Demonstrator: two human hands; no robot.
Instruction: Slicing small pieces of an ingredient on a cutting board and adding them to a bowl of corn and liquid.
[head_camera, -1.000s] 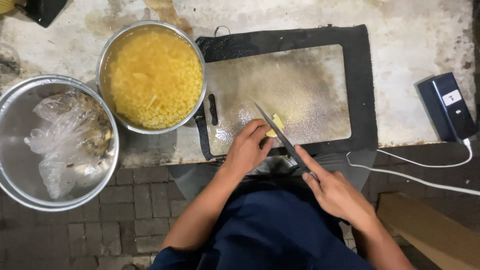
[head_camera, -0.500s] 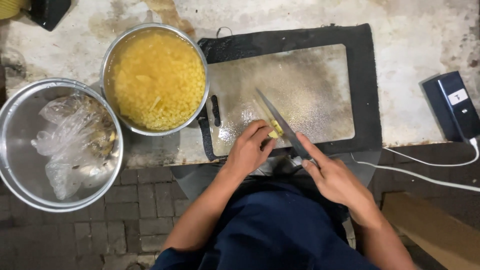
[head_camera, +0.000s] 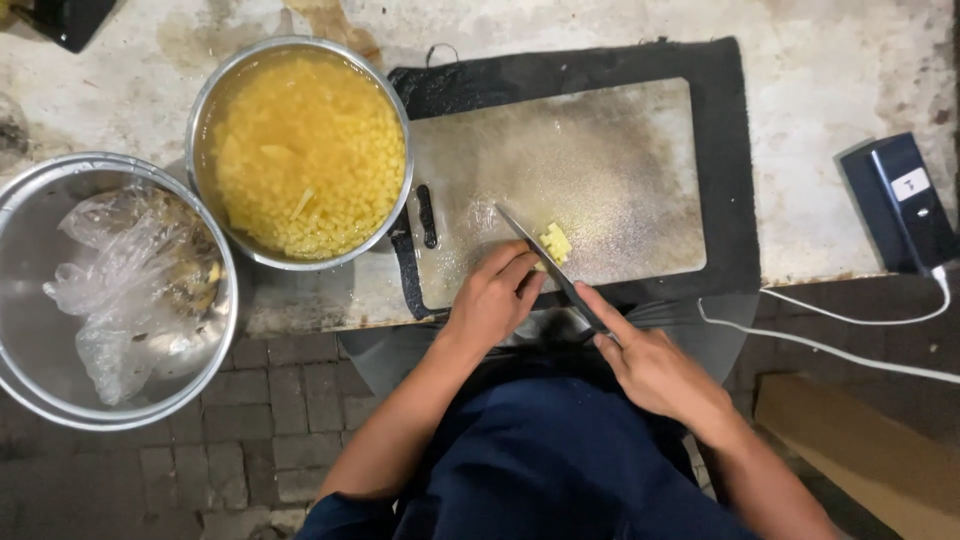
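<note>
A worn white cutting board (head_camera: 600, 160) lies on a black mat (head_camera: 720, 70). Near its front edge lie small yellow cut pieces (head_camera: 555, 242). My left hand (head_camera: 495, 300) presses its fingertips against those pieces, fingers curled. My right hand (head_camera: 655, 365) grips the handle of a knife (head_camera: 540, 255), whose blade runs diagonally up-left across the pieces, right beside my left fingertips. To the left of the board stands a steel pot (head_camera: 300, 150) full of yellow diced pieces in water.
A large steel bowl (head_camera: 30, 390) with a crumpled clear plastic bag (head_camera: 120, 280) stands at the far left, off the table's edge. A dark box-shaped device (head_camera: 900, 200) with a white cable (head_camera: 830, 320) lies at the right. Brick floor lies below.
The blade has kept working through the yellow pieces under my left fingertips, staying near the board's front edge. Both hands hold nearly the same place.
</note>
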